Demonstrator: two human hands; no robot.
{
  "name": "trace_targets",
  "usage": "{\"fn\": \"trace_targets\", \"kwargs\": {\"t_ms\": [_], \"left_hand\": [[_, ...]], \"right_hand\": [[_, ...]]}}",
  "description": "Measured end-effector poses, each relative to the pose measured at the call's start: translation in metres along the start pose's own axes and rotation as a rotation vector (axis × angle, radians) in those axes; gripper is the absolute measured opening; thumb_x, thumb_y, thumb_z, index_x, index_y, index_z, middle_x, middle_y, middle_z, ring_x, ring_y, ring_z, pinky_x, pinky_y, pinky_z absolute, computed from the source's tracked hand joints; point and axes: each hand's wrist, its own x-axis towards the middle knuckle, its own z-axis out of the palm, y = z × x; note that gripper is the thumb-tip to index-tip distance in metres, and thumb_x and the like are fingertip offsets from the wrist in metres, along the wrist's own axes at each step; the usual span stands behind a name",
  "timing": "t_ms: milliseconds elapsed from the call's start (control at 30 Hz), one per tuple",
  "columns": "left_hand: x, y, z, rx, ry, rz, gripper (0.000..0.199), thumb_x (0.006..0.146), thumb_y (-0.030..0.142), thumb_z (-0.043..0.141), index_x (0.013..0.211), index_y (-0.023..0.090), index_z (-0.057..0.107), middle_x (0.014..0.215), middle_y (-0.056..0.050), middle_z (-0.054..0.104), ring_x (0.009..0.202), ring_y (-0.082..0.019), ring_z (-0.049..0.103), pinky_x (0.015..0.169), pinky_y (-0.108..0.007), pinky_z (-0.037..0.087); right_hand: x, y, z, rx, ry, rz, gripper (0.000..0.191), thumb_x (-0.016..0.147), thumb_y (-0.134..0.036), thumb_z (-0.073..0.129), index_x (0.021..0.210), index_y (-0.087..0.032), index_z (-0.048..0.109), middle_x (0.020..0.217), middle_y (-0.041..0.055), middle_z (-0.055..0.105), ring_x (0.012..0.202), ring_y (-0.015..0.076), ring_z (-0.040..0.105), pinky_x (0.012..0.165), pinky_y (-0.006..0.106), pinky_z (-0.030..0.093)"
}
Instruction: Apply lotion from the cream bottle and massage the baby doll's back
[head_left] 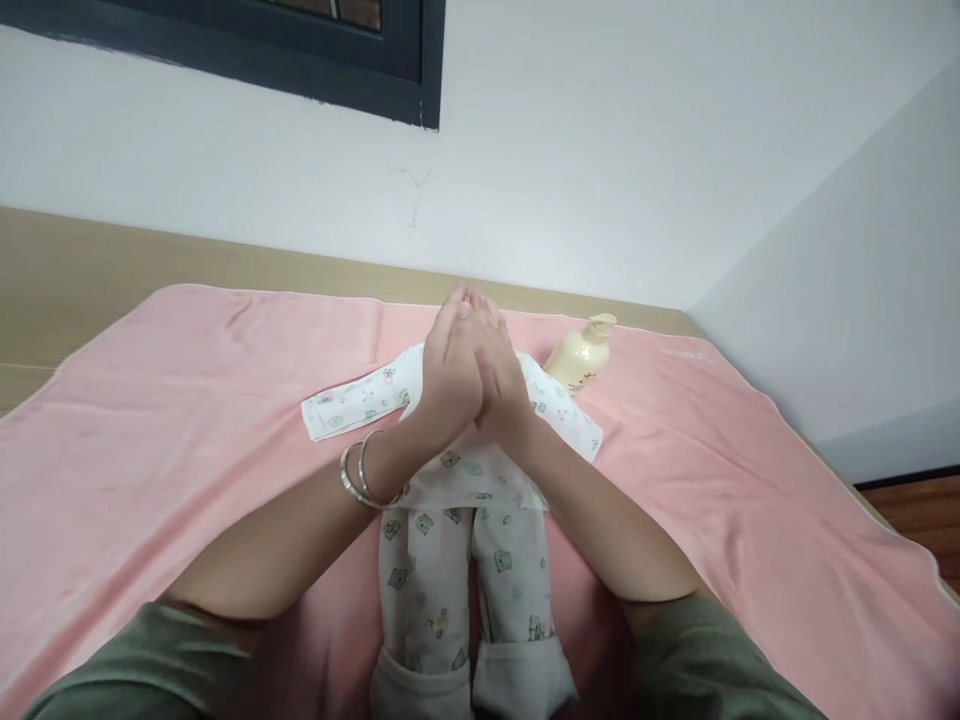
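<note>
My left hand (448,372) and my right hand (506,385) meet palm to palm over the middle of the bed, fingers mostly straight and pointing away from me. No object shows between them. Under them lies a white long-sleeved baby top (472,475) with small green prints, its sleeves spread to both sides. Matching trousers (427,575) with turned-up cuffs stretch toward me and look filled out. Whatever is at the top's neck is hidden behind my hands. A cream pump bottle (581,355) leans beside the right-hand sleeve.
A pink sheet (225,400) with some folds covers the light wooden surface (67,265). Behind it rises a white wall (570,170) with a dark window frame (300,60) at upper left. Brown floor (915,515) shows at the right edge.
</note>
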Motion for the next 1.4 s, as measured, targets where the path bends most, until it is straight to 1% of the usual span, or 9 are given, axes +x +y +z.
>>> {"fn": "trace_targets", "kwargs": {"t_ms": [133,300,567,733,867,1033,1133,1267,1400], "left_hand": [[0.032,-0.047,0.002,0.191,0.104,-0.133,0.049,0.101,0.030,0.038,0.142,0.009,0.053,0.153,-0.013,0.052,0.145,-0.023,0.047,0.127,-0.036,0.031],[0.038,-0.063,-0.002,0.330,0.107,-0.105,0.047,0.094,0.020,0.042,0.138,0.011,0.058,0.144,-0.013,0.061,0.136,-0.023,0.055,0.122,-0.039,0.038],[0.031,-0.087,-0.016,0.676,-0.013,0.115,0.049,0.091,0.017,0.035,0.129,0.006,0.063,0.133,-0.018,0.067,0.127,-0.028,0.061,0.118,-0.047,0.042],[0.025,-0.101,-0.029,0.801,-0.113,0.265,0.046,0.089,0.018,0.035,0.124,0.012,0.064,0.132,-0.014,0.067,0.127,-0.025,0.059,0.121,-0.049,0.036],[0.023,-0.104,-0.032,0.793,-0.096,0.277,0.043,0.089,0.020,0.035,0.119,0.013,0.066,0.128,-0.013,0.069,0.124,-0.026,0.059,0.118,-0.050,0.040],[0.024,-0.102,-0.032,0.746,-0.083,0.268,0.040,0.091,0.022,0.034,0.113,0.015,0.067,0.121,-0.013,0.071,0.112,-0.026,0.063,0.108,-0.047,0.047],[0.025,-0.100,-0.033,0.725,-0.127,0.271,0.039,0.093,0.023,0.032,0.106,0.018,0.068,0.109,-0.011,0.073,0.101,-0.025,0.064,0.100,-0.044,0.050],[0.024,-0.103,-0.033,0.698,-0.058,0.249,0.040,0.088,0.024,0.038,0.115,0.014,0.066,0.120,-0.014,0.070,0.113,-0.028,0.061,0.106,-0.048,0.046],[0.021,-0.107,-0.034,0.642,0.041,0.204,0.040,0.087,0.026,0.040,0.114,0.014,0.067,0.120,-0.014,0.070,0.116,-0.028,0.061,0.108,-0.048,0.046]], "right_hand": [[0.015,0.037,0.025,-0.101,-0.032,0.094,0.053,0.108,-0.032,0.019,0.138,-0.011,0.058,0.146,0.0137,0.053,0.146,0.0267,0.037,0.127,0.052,0.022],[0.008,0.043,0.036,-0.181,0.039,0.148,0.050,0.107,-0.027,0.022,0.124,-0.010,0.066,0.129,0.0157,0.063,0.136,0.0303,0.049,0.120,0.051,0.035],[0.004,0.064,0.035,-0.253,-0.102,0.032,0.054,0.102,-0.022,0.031,0.149,-0.002,0.047,0.157,0.0158,0.038,0.151,0.0288,0.028,0.126,0.049,0.023],[0.003,0.084,0.021,-0.234,-0.192,0.030,0.061,0.104,-0.034,0.038,0.156,-0.003,0.035,0.162,0.0161,0.027,0.154,0.0288,0.020,0.127,0.052,0.017],[-0.011,0.069,0.013,-0.345,-0.168,0.117,0.062,0.104,-0.032,0.039,0.155,0.003,0.034,0.159,0.0220,0.031,0.150,0.0360,0.026,0.124,0.056,0.022],[-0.035,0.034,0.015,-0.399,-0.173,-0.141,0.057,0.101,-0.025,0.037,0.151,0.001,0.042,0.159,0.0188,0.033,0.151,0.0349,0.024,0.126,0.055,0.020],[-0.027,0.042,0.013,-0.334,-0.222,-0.199,0.058,0.100,-0.024,0.034,0.152,0.000,0.042,0.159,0.0146,0.035,0.152,0.0281,0.025,0.128,0.050,0.018],[-0.004,0.063,0.005,-0.337,-0.323,-0.028,0.063,0.103,-0.032,0.037,0.156,0.002,0.033,0.162,0.0163,0.027,0.153,0.0296,0.023,0.127,0.051,0.022],[-0.017,0.044,0.004,-0.482,-0.237,0.182,0.068,0.104,-0.037,0.040,0.156,0.006,0.029,0.158,0.0244,0.031,0.149,0.0354,0.029,0.125,0.055,0.023]]}}
